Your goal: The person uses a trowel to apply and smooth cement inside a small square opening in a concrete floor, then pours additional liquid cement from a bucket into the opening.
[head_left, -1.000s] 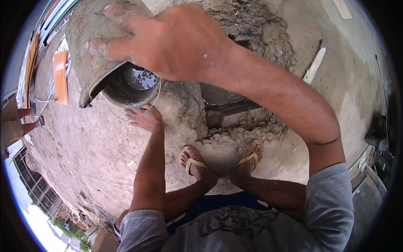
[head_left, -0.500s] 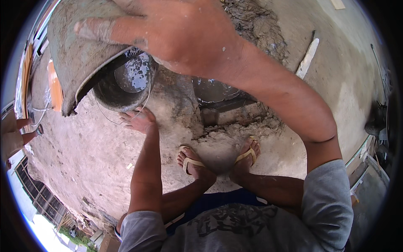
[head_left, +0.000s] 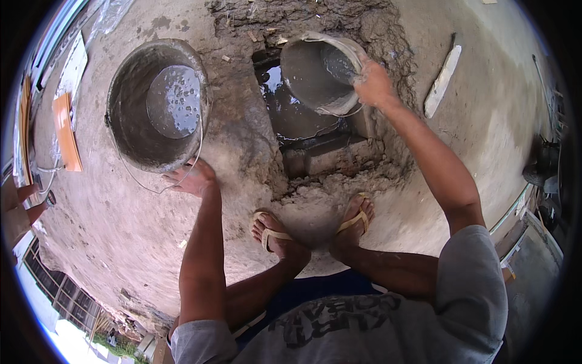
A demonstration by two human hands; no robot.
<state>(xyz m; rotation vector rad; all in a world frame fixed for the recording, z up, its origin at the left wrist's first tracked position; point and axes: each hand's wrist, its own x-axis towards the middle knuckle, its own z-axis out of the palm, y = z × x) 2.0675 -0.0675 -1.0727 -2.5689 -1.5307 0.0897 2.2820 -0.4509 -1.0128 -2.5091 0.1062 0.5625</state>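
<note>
A large grey bucket [head_left: 119,115] with murky liquid in its bottom stands at the left on the ground. My left hand [head_left: 194,179] rests against its near lower side, fingers spread, close to the thin wire handle. At the right, a smaller mud-coated bucket [head_left: 306,73] hangs tilted over a water-filled pit [head_left: 309,126]. My right hand [head_left: 376,86] is closed on its right rim, and some liquid shows inside it. The pit's water is dark and reflective; part of it is hidden behind the small bucket.
Broken, muddy edging [head_left: 345,159] surrounds the pit just ahead of my sandalled feet [head_left: 282,236]. A pale strip of board [head_left: 442,82] lies to the right. An orange panel [head_left: 66,130] leans at the left, and another person's legs [head_left: 21,209] show at the left edge.
My right hand has swung the small bucket from above the large bucket down and right, over the pit. The left hand stays by the large bucket.
</note>
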